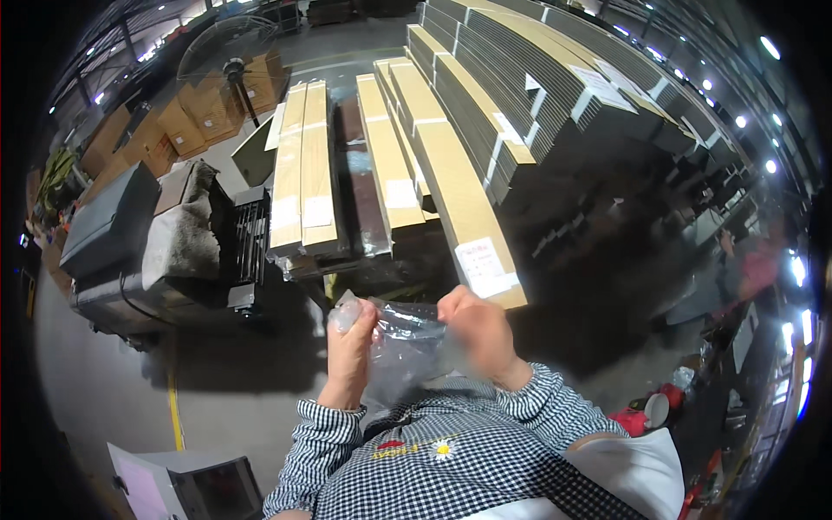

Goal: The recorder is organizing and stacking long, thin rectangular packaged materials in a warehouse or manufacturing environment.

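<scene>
Between the fingers of the left hand [348,357] and the right hand [492,342] is a clear, shiny, thin piece of plastic [406,345]. The left fingers pinch one side of it, and the right fingers, partly blurry, pinch the other. Just past the right fingers is a long, flat, tan cardboard pack [449,160] with a white paper label [482,265]. Below the fingers is a black-and-white checked apron [407,485].
</scene>
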Motion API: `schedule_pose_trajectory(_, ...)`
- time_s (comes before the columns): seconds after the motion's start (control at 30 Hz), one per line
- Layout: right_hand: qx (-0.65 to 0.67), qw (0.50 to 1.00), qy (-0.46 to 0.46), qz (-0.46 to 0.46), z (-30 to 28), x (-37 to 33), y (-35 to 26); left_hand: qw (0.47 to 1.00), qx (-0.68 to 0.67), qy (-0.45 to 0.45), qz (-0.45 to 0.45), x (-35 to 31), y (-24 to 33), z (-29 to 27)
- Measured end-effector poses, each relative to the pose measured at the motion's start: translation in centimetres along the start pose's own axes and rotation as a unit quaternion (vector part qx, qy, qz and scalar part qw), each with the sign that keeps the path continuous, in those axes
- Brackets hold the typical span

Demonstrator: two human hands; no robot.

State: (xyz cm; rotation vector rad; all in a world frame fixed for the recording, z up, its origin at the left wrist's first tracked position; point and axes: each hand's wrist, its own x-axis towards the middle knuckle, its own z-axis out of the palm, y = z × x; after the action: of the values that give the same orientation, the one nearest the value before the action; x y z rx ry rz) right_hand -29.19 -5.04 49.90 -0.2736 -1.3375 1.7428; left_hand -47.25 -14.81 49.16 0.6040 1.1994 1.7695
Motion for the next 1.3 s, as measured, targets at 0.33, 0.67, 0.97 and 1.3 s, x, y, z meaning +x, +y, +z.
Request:
schedule_pose_trajectory(0.33, -0.17, 0.945, -0.154, 0.233, -11.9, -2.8, -7.7, 0.932, -0.057, -0.328, -0.141, 1.7, -1.6, 3.3)
schedule_pose_trajectory(0.67, -0.366, 0.929, -0.047, -0.02, -18.2, -1.7, -3.5, 0.834, 0.344, -0.413, 0.127, 7.5, -4.8, 7.8)
schedule_pose_trajectory(0.97, -0.462, 0.885, 0.055, -0.028, -18.8, 1.3, 0.4, 0.875, 0.376, -0.305, -0.019, 10.5, -8.8, 6.8)
schedule_pose_trajectory(1.3, -0.484, 0.87, 0.073, -0.061, -19.9, 2.2, 1.0, 0.909, 0.334, -0.245, -0.033, 10.0, -6.0, 9.1)
